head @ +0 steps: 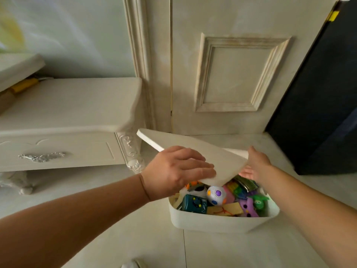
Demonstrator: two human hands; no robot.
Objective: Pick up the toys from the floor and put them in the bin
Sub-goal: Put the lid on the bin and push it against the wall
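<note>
A white bin [222, 221] stands on the pale floor, filled with several toys: a white ball with coloured dots [216, 195], a dark teal toy [194, 203], a purple figure [248, 206] and a green one [258, 203]. A flat white lid [193, 149] is held tilted over the bin's far half. My left hand [177, 169] grips the lid's near edge, fingers on top. My right hand [255, 163] holds the lid's right edge, its fingers reaching underneath.
A cream cabinet [63, 132] with a carved leg and a silver handle stands to the left. A panelled door [237, 74] is behind the bin. A dark blue-black panel [320, 113] leans at the right. Pale floor lies in front of the bin.
</note>
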